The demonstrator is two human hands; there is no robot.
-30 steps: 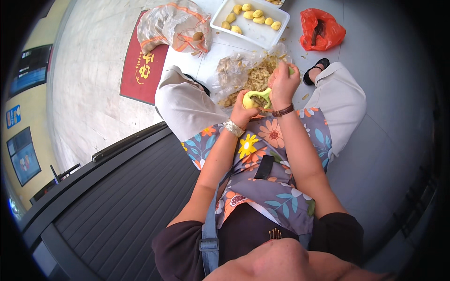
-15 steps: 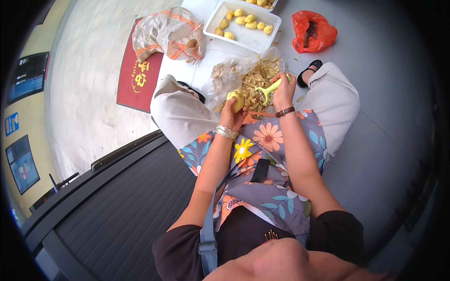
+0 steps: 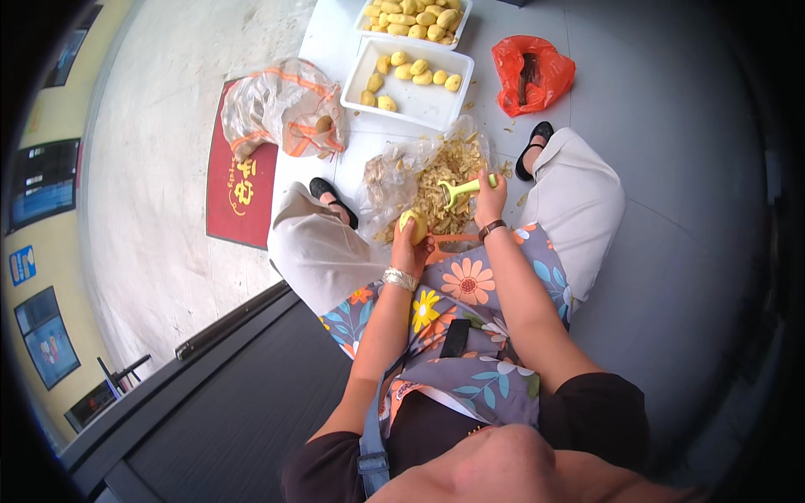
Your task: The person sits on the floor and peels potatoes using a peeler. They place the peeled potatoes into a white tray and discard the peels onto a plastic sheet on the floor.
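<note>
My left hand point(image 3: 408, 249) is wrapped round a pale yellow potato point(image 3: 413, 224), its peeled surface facing up. In my right hand point(image 3: 490, 201) is a light green Y-shaped peeler point(image 3: 464, 189), its head pointing left over a heap of potato peelings point(image 3: 447, 172). Blade and potato are apart. The peelings lie in a clear plastic bag point(image 3: 387, 178) spread open on the floor between my feet.
Beyond the peelings stands a white tub point(image 3: 432, 107) with several peeled potatoes; a fuller tub point(image 3: 408, 42) is behind it. A mesh-like sack point(image 3: 277, 109) lies left, partly on a red mat point(image 3: 239, 201). A red plastic bag point(image 3: 545, 75) holds something dark at right.
The view has tilted, so the tubs and bags sit lower and more of the far tub shows. My hands keep hold of the potato and the peeler, which stay apart.
</note>
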